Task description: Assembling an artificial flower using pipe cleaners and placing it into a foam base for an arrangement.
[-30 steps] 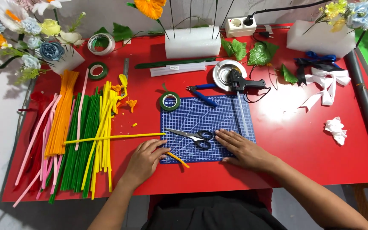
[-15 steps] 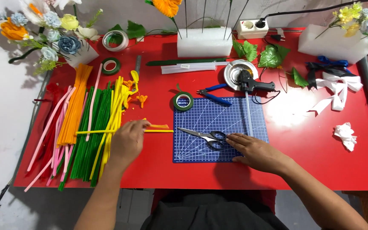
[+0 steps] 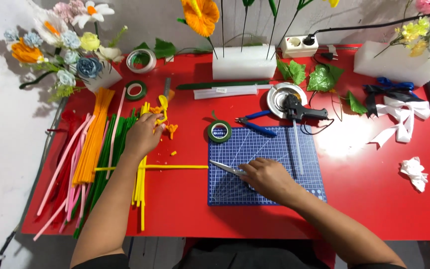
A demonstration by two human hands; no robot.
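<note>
The left hand [image 3: 143, 137] reaches to the left centre of the frame, its fingers curled around a curled yellow pipe cleaner [image 3: 162, 107] at the top of the yellow bundle [image 3: 141, 174]; the grip looks closed on that piece, though the fingertips are partly hidden. The right hand [image 3: 269, 179] lies flat on the blue cutting mat [image 3: 274, 149] at lower centre, fingers together over the handles of the scissors [image 3: 225, 168], whose blades point left off the mat's edge. Whether it actually clasps the handles cannot be told.

One straight yellow stem [image 3: 175, 167] lies across the red table [image 3: 364, 199] between the bundle and the mat, just beside the blade tips. Small orange scraps [image 3: 171, 129] sit by the left fingers, and a green tape roll [image 3: 219, 132] lies near the mat's upper left corner.

Risks, as I judge them: the person's reach is towards the left while the scissor blades lie exposed under the other hand, so a careless slide could nick a finger. The glue gun [image 3: 297, 109] resting on its metal dish [image 3: 279, 92] just above the mat has a loose cord; a sweeping arm could snag it.
</note>
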